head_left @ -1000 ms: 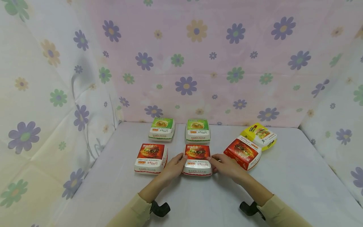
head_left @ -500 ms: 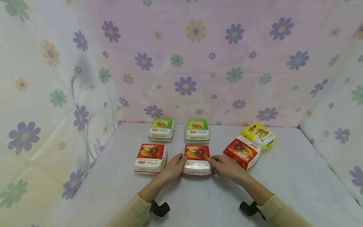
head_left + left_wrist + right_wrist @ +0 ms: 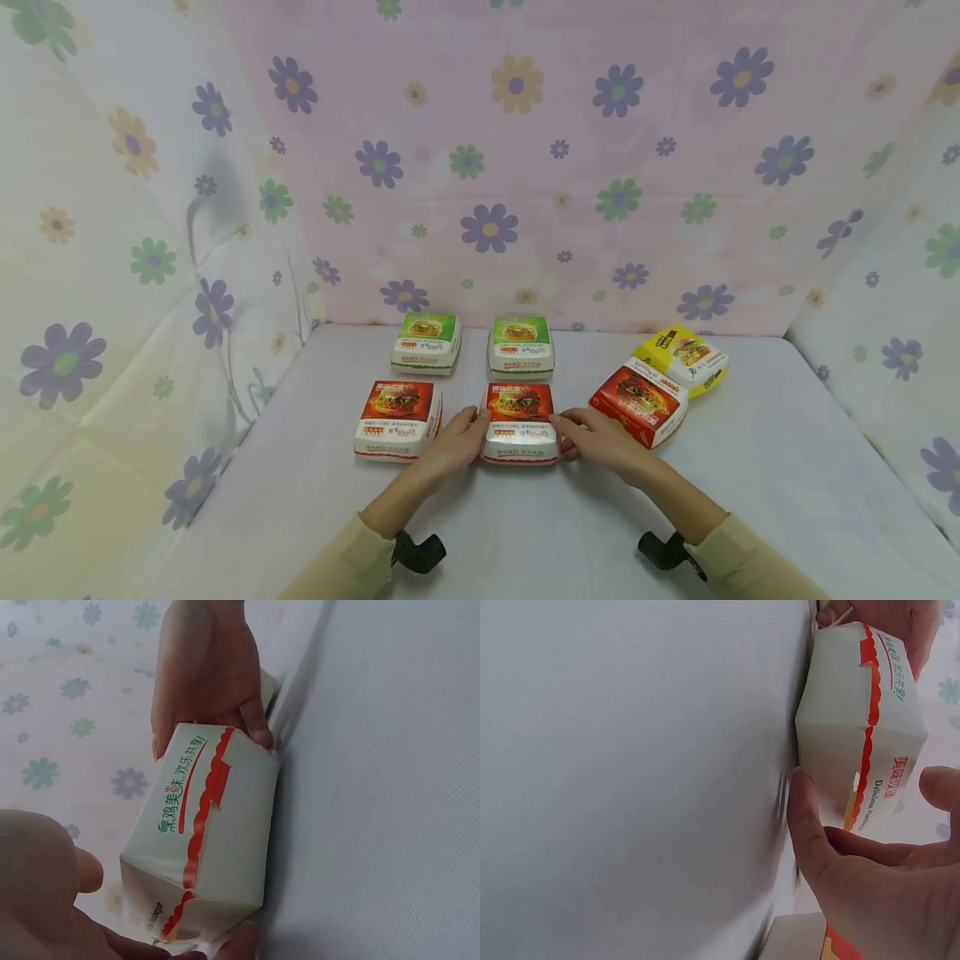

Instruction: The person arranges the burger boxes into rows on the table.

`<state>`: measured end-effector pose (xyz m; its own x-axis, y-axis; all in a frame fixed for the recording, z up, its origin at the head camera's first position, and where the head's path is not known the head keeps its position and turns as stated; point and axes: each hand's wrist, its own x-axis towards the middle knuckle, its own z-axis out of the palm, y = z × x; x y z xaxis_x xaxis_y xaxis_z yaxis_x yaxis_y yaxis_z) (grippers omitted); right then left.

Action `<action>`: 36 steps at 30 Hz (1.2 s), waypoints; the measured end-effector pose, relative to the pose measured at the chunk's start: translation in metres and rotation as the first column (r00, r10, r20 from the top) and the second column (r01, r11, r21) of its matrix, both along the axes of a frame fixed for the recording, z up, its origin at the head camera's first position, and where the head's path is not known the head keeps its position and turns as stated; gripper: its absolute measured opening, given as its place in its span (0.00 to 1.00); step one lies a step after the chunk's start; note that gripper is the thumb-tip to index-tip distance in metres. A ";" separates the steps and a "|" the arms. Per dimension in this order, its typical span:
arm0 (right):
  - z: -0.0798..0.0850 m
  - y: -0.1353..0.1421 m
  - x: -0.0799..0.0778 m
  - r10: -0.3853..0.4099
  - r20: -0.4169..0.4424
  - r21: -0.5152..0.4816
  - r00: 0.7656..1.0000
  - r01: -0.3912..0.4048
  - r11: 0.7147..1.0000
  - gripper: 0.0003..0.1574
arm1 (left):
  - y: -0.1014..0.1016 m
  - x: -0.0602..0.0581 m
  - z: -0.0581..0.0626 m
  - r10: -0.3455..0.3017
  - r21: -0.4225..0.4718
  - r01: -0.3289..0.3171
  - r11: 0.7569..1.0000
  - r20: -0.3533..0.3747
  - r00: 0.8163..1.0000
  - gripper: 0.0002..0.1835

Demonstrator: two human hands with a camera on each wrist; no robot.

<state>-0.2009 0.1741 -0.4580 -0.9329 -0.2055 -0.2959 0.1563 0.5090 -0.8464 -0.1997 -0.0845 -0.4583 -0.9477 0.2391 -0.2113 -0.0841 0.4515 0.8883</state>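
Note:
A red-and-white burger box (image 3: 520, 425) sits on the table between both hands, its red-edged front also filling the middle of the left wrist view. My left hand (image 3: 459, 440) is at its left side, fingers low against the wall and thumb off the lid. At the opposite side is my right hand (image 3: 600, 439), fingertips right at the lower wall, the thumb (image 3: 936, 787) standing apart from the carton. Another red burger box (image 3: 398, 420) lies left of my left hand. Two green burger boxes, one left (image 3: 427, 343) and one right (image 3: 521, 347), form the row behind.
At the right, a tilted red burger box (image 3: 639, 402) leans against a yellow burger box (image 3: 684, 358), close to my right hand. White cloth covers the table (image 3: 517, 533). Flowered curtains (image 3: 450, 167) enclose the back and sides.
Both thumbs have drawn back from the box's lid edges and the hands have spread slightly apart. The boxes keep their places; the head view has shifted a little.

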 end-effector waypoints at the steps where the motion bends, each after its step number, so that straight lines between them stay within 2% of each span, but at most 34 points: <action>1: 0.001 0.001 0.000 -0.001 -0.001 -0.001 1.000 0.001 1.000 0.40 | -0.001 0.001 0.001 -0.001 -0.014 0.001 1.000 -0.011 1.000 0.38; 9: 0.011 0.009 0.010 0.036 -0.038 0.055 0.999 -0.034 0.998 0.37 | -0.007 0.009 0.005 -0.052 -0.137 0.037 0.990 -0.104 0.993 0.41; 16: 0.022 0.017 0.025 0.069 -0.085 0.078 0.994 -0.062 0.995 0.39 | -0.008 0.018 0.017 -0.110 -0.217 0.059 0.974 -0.232 0.966 0.40; 24: 0.030 0.038 0.038 0.100 -0.145 0.056 0.984 -0.092 0.994 0.40 | -0.007 0.023 0.037 -0.119 -0.228 0.044 0.973 -0.328 0.937 0.37; 28: 0.034 0.048 0.047 0.122 -0.176 0.080 0.977 -0.109 0.991 0.38 | -0.003 0.022 0.046 -0.124 -0.220 0.050 0.974 -0.338 0.933 0.37; 33: 0.040 0.065 0.058 0.095 -0.232 0.121 0.968 -0.068 0.990 0.32 | 0.004 0.021 0.051 -0.135 -0.199 0.071 0.977 -0.331 0.934 0.37; 36: 0.042 0.077 0.063 0.085 -0.290 0.134 0.953 -0.048 0.990 0.27 | 0.008 0.021 0.053 -0.152 -0.182 0.095 0.979 -0.332 0.931 0.37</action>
<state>-0.1377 0.2514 -0.4156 -0.9677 -0.2493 -0.0375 -0.1278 0.6132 -0.7795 -0.1790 -0.0769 -0.4058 -0.9342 0.3488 0.0752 0.2774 0.5773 0.7680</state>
